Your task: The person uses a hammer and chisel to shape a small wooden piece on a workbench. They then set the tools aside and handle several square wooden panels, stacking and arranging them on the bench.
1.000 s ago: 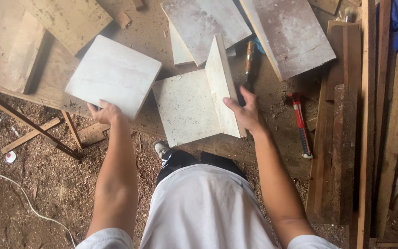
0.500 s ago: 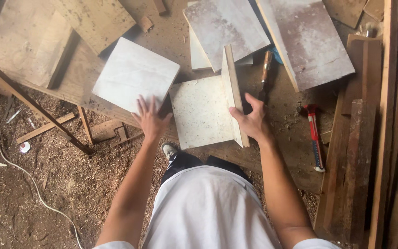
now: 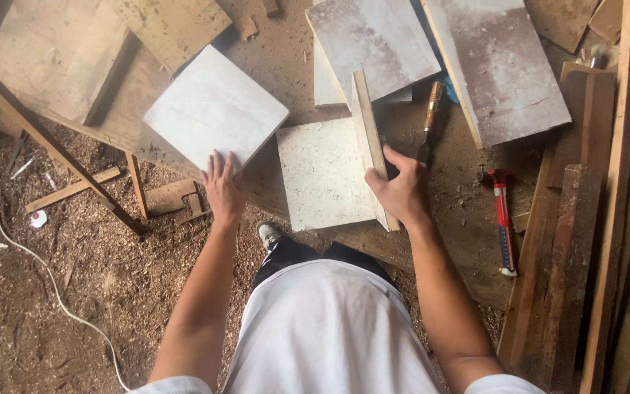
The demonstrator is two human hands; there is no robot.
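Here | left hand (image 3: pixel 222 186) flat, fingers spread on white panel (image 3: pixel 215 108) — centre-left | right hand (image 3: pixel 400 191) clamped on upright board (image 3: pixel 368 138), long axis up-frame, beside it.

No packages, labels, signs or screens show anywhere on the workbench or the sawdust-strewn floor.

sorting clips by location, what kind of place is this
Most likely a rough woodworking shop: sawdust on the dirt floor, cut boards on a plank workbench, a red-handled hammer and a chisel nearby.
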